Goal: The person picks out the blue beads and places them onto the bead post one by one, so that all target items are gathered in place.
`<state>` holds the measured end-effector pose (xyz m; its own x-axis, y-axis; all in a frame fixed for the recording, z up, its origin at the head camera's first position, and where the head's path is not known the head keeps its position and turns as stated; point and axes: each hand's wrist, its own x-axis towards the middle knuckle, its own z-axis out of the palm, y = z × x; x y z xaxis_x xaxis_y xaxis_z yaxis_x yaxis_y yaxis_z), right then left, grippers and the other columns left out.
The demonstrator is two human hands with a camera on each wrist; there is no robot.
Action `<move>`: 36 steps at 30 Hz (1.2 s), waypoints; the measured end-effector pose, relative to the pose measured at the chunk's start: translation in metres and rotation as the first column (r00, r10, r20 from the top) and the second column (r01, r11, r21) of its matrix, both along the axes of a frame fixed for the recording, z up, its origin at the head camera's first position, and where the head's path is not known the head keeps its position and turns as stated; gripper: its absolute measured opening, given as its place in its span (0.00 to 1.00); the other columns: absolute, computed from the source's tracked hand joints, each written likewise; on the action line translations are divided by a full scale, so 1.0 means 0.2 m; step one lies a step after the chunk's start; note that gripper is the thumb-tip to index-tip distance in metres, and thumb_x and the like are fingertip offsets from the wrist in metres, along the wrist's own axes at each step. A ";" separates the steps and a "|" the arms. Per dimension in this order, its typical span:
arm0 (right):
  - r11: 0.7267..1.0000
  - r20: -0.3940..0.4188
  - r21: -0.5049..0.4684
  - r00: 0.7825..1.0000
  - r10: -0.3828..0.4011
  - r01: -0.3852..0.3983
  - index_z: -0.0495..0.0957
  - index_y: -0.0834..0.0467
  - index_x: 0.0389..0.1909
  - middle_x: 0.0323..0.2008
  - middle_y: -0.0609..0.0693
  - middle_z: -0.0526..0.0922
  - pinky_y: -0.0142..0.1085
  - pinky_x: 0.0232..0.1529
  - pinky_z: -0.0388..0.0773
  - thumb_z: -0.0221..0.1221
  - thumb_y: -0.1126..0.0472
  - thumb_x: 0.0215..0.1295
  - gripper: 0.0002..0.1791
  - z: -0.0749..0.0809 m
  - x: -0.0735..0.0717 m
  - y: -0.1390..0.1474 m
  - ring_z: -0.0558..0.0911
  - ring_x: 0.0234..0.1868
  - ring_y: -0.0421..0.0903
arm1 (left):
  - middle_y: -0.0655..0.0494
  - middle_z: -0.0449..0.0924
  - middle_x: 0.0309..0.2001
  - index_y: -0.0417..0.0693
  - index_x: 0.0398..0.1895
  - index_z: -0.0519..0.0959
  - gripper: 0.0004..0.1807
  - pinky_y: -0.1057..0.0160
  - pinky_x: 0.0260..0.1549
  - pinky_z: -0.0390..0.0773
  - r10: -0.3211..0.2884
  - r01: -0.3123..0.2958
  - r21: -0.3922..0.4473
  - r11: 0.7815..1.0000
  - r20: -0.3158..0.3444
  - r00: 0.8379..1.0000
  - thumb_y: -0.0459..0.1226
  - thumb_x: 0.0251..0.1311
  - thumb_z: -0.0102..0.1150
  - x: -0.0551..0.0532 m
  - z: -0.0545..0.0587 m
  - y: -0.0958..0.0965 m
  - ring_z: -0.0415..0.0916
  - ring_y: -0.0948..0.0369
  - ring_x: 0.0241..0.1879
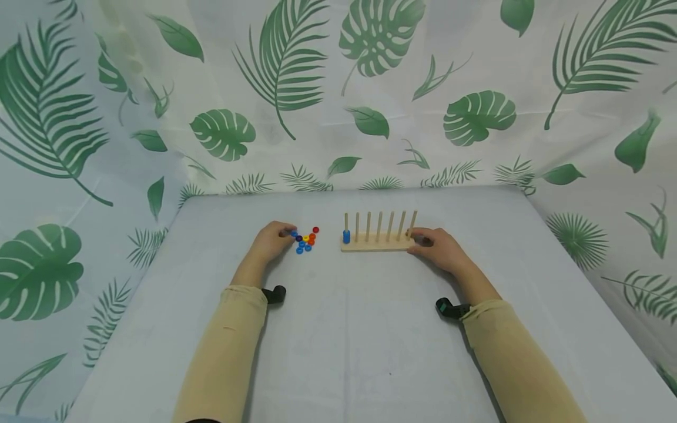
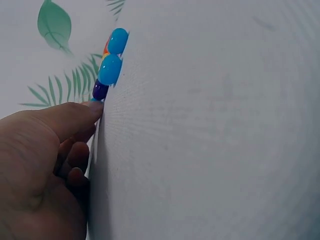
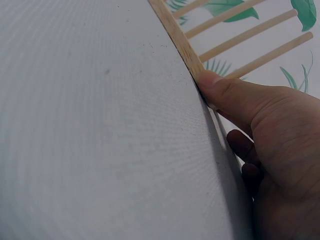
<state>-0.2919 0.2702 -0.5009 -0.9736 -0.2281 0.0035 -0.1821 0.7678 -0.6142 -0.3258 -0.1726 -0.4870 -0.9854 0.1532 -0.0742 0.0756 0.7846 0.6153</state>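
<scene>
A wooden peg board (image 1: 376, 247) with a row of several upright pegs stands at the table's middle. Blue beads (image 1: 346, 237) sit stacked on its leftmost peg. My right hand (image 1: 441, 249) grips the board's right end, the thumb against its front edge in the right wrist view. Left of the board lies a loose group of small beads: a red bead (image 1: 315, 230), a yellow bead (image 1: 305, 238), orange ones, a dark one and several blue ones. At the group's left edge my left hand (image 1: 271, 241) pinches a blue bead (image 1: 294, 233), mostly hidden by the fingertips in the left wrist view.
A white cloth covers the table (image 1: 344, 341). Behind and at both sides hangs a leaf-patterned curtain (image 1: 317, 147). Black wrist cameras are strapped on at the left cuff (image 1: 243, 294) and right cuff (image 1: 486, 308).
</scene>
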 end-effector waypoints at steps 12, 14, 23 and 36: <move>1.000 -0.008 -0.002 1.000 0.009 -0.009 0.74 0.55 0.64 0.64 0.63 0.74 0.60 0.66 0.64 0.65 0.49 0.64 0.30 0.01 0.00 0.00 0.71 0.64 0.63 | 0.47 0.77 0.56 0.47 0.55 0.80 0.15 0.51 0.57 0.74 0.048 -0.048 -0.005 0.999 -0.040 0.998 0.41 0.68 0.59 0.01 0.00 0.01 0.73 0.51 0.53; 1.000 -0.011 -0.005 1.000 0.011 -0.011 0.75 0.56 0.64 0.64 0.63 0.74 0.60 0.66 0.64 0.65 0.49 0.64 0.29 0.01 0.00 0.00 0.71 0.64 0.63 | 0.48 0.77 0.56 0.48 0.56 0.79 0.16 0.51 0.57 0.74 0.070 -0.070 0.008 0.998 -0.041 0.997 0.41 0.68 0.58 0.01 0.00 0.01 0.74 0.51 0.53; 1.000 -0.008 -0.001 1.000 -0.004 0.004 0.75 0.54 0.64 0.64 0.63 0.74 0.60 0.67 0.64 0.65 0.48 0.64 0.29 0.00 -0.01 0.00 0.71 0.65 0.63 | 0.51 0.80 0.54 0.51 0.55 0.79 0.15 0.52 0.53 0.77 0.074 -0.071 0.039 0.997 -0.078 0.994 0.44 0.70 0.56 0.02 0.06 0.04 0.75 0.53 0.52; 1.000 -0.005 -0.019 1.000 0.009 -0.009 0.75 0.54 0.64 0.64 0.63 0.74 0.60 0.67 0.63 0.66 0.49 0.64 0.29 0.00 -0.01 0.00 0.71 0.66 0.63 | 0.56 0.80 0.51 0.55 0.57 0.79 0.18 0.55 0.49 0.77 -0.017 0.027 0.067 0.997 -0.149 0.989 0.50 0.69 0.56 0.03 0.21 0.16 0.73 0.56 0.48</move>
<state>-0.2938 0.2701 -0.5008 -0.9715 -0.2369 0.0123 -0.1919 0.7542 -0.6279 -0.3197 -0.1397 -0.4459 -0.9811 0.1745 0.0836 0.1864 0.7379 0.6486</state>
